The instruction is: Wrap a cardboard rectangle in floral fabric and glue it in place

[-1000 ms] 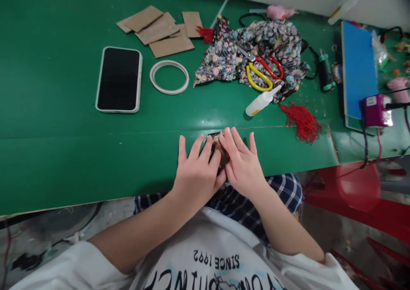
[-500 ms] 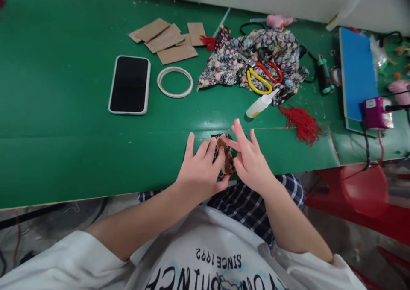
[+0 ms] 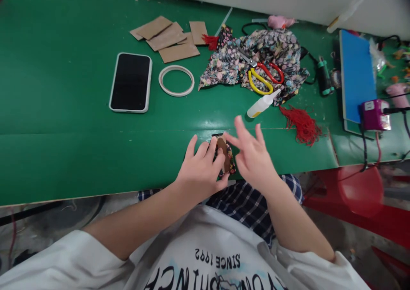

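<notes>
Right hand [image 3: 253, 155] has lifted off since half a second ago, fingers spread, holding nothing. Green table [image 3: 64, 110]: smooth, flat. Left hand [image 3: 200, 170] presses flat on the fabric-wrapped card [image 3: 226, 155] at the near edge, not gripping. Judged light, stiff core, soft floral cover likely to slip; pinch by the long edges.

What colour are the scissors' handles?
On the scissors, one handle is red, one yellow; the head view shows them.
</notes>
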`<action>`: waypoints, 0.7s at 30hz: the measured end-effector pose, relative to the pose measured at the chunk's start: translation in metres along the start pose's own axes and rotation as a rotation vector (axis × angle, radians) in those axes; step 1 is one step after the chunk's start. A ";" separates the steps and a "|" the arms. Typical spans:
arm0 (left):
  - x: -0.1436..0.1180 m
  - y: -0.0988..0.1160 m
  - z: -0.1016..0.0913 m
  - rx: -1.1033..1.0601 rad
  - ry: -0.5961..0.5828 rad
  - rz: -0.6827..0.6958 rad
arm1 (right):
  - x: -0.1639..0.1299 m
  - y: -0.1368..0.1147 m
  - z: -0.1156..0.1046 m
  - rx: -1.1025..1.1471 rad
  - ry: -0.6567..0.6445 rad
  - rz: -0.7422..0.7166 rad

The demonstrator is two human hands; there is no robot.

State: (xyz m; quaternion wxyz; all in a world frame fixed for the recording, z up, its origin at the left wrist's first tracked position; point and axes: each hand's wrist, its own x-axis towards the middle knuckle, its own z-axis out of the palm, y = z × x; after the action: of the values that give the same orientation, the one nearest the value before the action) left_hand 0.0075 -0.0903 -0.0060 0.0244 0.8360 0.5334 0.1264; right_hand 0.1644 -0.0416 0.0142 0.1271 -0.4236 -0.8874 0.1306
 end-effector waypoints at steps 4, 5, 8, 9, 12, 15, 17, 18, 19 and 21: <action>0.000 -0.001 0.000 0.002 0.021 0.011 | 0.000 0.001 0.002 -0.033 -0.012 -0.002; 0.000 -0.001 0.000 0.000 0.024 0.012 | -0.001 0.001 0.004 -0.042 -0.034 -0.017; 0.000 -0.001 0.000 -0.009 0.034 0.016 | -0.003 0.002 0.011 -0.044 -0.032 0.004; 0.000 -0.001 0.001 -0.013 0.037 0.016 | -0.004 0.002 0.012 -0.048 -0.027 0.004; 0.000 -0.002 0.001 -0.021 0.044 0.011 | -0.006 0.001 0.011 -0.058 -0.035 -0.040; 0.000 -0.002 0.001 -0.029 0.042 0.010 | -0.005 0.001 0.009 -0.004 -0.024 -0.022; -0.001 -0.003 0.001 -0.024 0.039 0.011 | -0.004 0.002 0.009 0.011 -0.014 0.002; -0.001 -0.003 0.001 -0.019 0.035 0.012 | -0.004 0.002 0.010 -0.001 -0.016 0.001; -0.001 -0.003 0.001 -0.016 0.031 0.013 | -0.004 0.002 0.011 -0.018 -0.024 -0.006; -0.001 -0.003 0.001 -0.017 0.021 0.014 | -0.004 0.001 0.014 -0.046 -0.043 -0.026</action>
State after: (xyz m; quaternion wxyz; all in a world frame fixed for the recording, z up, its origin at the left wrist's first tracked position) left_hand 0.0047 -0.0897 -0.0077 0.0250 0.8383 0.5265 0.1396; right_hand 0.1633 -0.0461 0.0003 0.1001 -0.4120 -0.8980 0.1177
